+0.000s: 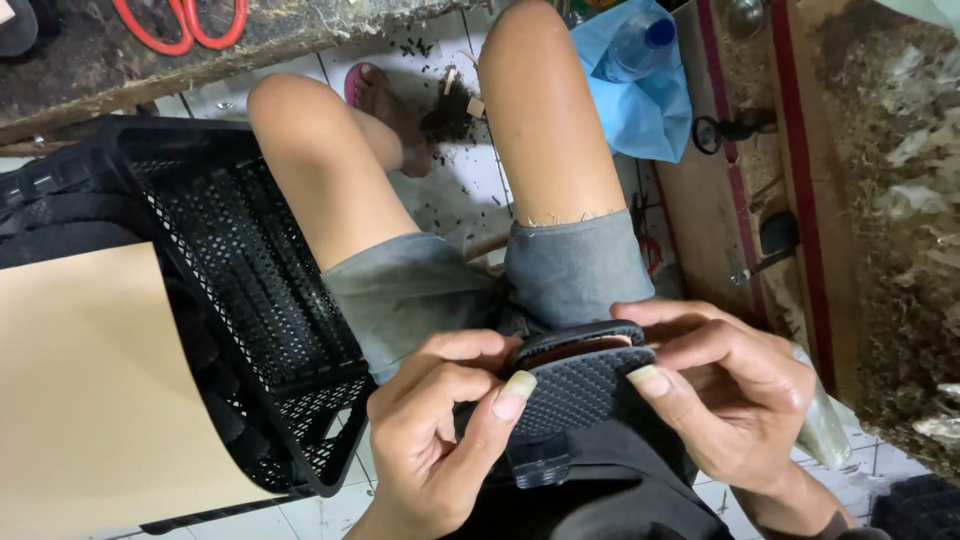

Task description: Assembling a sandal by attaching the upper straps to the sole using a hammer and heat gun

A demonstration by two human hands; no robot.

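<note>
Two hands meet over the lap in the head view, both closed on one small black pad (580,385) with a diamond-grid surface. The left hand (440,430) curls in from below, thumb pressed flat on the pad's near left edge, fingers wrapped behind it. The right hand (730,395) grips the opposite end, thumb on the textured face and fingers folded over the top rim. Holding it from both ends keeps the pad steady and tilted toward the eyes; a brownish inner layer shows along its upper edge, under a smooth black rim. The pad sits just above the grey shorts (480,285), near the knees, not resting on anything but the hands.

A black mesh crate (250,300) stands at the person's left, touching the thigh, within easy reach. A tan sheet (90,400) covers its near left side. Beyond the knees lies a tiled floor (440,60) strewn with dark scraps. A blue bag (640,105) with a plastic bottle on it lies by the right leg. Red scissor handles (180,25) rest on a dark tabletop (90,70) at the top left corner. A rough wooden bench (870,200) runs along the right edge.
</note>
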